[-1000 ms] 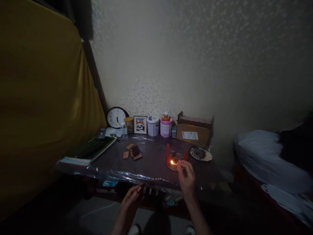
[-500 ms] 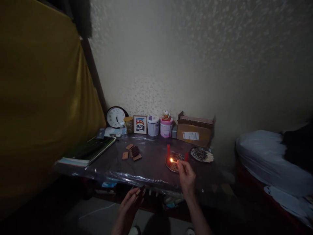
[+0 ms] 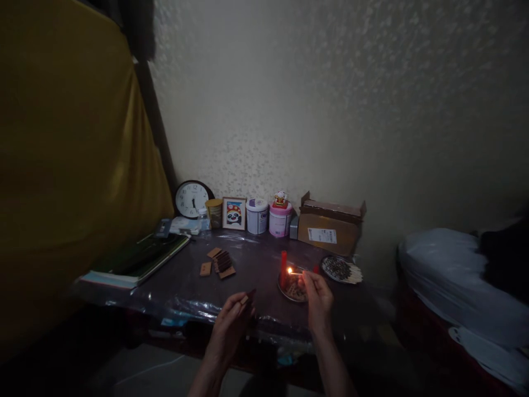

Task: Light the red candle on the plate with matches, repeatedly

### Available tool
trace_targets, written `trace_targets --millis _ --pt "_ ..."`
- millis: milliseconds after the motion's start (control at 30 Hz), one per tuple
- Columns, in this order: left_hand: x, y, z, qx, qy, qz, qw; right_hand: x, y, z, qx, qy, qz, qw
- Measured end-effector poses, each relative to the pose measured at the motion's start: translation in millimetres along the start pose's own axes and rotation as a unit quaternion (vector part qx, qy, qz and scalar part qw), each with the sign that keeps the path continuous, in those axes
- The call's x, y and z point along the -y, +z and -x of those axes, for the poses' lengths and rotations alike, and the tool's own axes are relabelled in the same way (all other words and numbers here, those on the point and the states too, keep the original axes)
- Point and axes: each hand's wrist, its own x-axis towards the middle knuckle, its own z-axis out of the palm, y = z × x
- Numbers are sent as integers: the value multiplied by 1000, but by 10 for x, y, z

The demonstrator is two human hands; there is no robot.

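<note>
My right hand (image 3: 317,296) pinches a burning match (image 3: 294,272); its flame sits right beside the top of a red candle (image 3: 284,261) that stands in a small round dish (image 3: 292,291) on the dark table (image 3: 256,264). A second, shorter red candle (image 3: 316,269) pokes up behind my fingers. My left hand (image 3: 233,320) hovers at the table's near edge, fingers closed on a small flat brown strip (image 3: 249,297). The room is very dim.
Loose brown strips (image 3: 219,262) lie at mid-table. A plate of matches (image 3: 341,269) sits right of the dish. Along the wall stand a clock (image 3: 190,198), a panda picture (image 3: 233,213), two tins (image 3: 268,218) and a cardboard box (image 3: 329,229). Books (image 3: 138,259) lie left; bedding (image 3: 450,270) right.
The lit match rose from the dish up to the tall candle's top. My left hand lifted from below the table edge to table height, still holding the strip. The view shifted slightly.
</note>
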Motion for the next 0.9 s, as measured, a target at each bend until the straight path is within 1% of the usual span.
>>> trace_targets --millis 167,300,400,500,733,900 --pt "-16 166 -313 31 20 -1 999 7 53 -64 0 4 -13 1000" --pt "15 179 -469 47 24 4 999 25 53 -129 7 -2 29 1000" --pt "53 115 -492 37 18 5 999 48 59 -168 13 1 64 998" --pt "70 50 -470 30 12 1 999 77 100 -200 20 6 76 997" --pt "41 2 -455 14 -3 -4 1000 96 224 -340 26 -3 23 999" --pt "3 -23 -460 11 -1 5 1000 127 255 -415 30 14 -32 999"
